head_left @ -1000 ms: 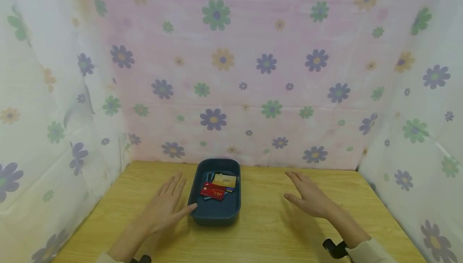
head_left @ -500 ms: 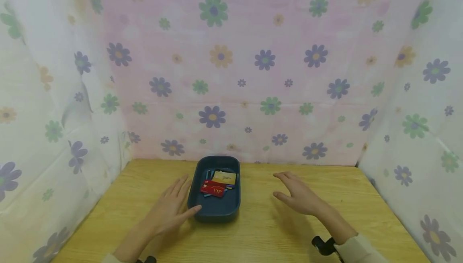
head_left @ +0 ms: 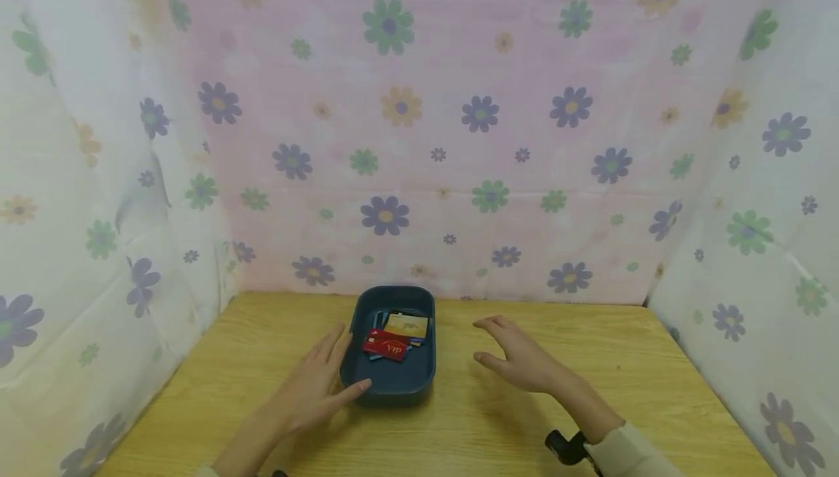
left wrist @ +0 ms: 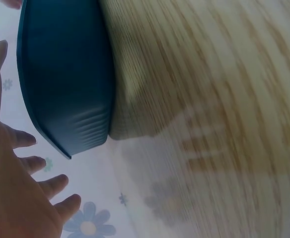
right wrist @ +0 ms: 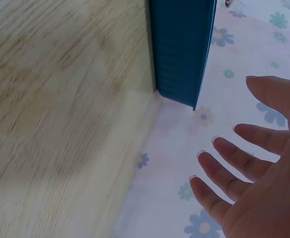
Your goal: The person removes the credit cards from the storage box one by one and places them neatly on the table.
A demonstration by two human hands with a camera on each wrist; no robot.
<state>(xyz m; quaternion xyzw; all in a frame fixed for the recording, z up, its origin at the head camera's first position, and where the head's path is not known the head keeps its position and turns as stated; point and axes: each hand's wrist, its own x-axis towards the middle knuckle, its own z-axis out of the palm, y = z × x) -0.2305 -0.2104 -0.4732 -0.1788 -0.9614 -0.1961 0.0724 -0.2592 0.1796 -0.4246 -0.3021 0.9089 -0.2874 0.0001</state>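
Note:
A dark blue plastic bin [head_left: 393, 384] stands on the wooden table, left of the middle. Inside it lies a loose pile of cards: a red VIP card [head_left: 385, 345] on top, a gold card [head_left: 408, 325] behind, and blue ones partly hidden beneath. My left hand [head_left: 314, 386] hovers at the bin's left side, fingers spread and thumb over the near left corner. In the left wrist view its fingers look apart from the bin wall. To the right of the bin, my right hand [head_left: 521, 360] hangs above the table with extended fingers, holding nothing, a gap between it and the bin.
The wooden table [head_left: 564, 426] reaches back to a flowered cloth [head_left: 459, 171] hanging behind it. Similar cloth walls close in the left and right sides. A black wrist mount [head_left: 566, 448] sits by the right sleeve.
My right hand has moved left, closer to the bin. My left hand has shifted slightly right, its thumb further over the bin's near corner. Bin and cards have stayed put.

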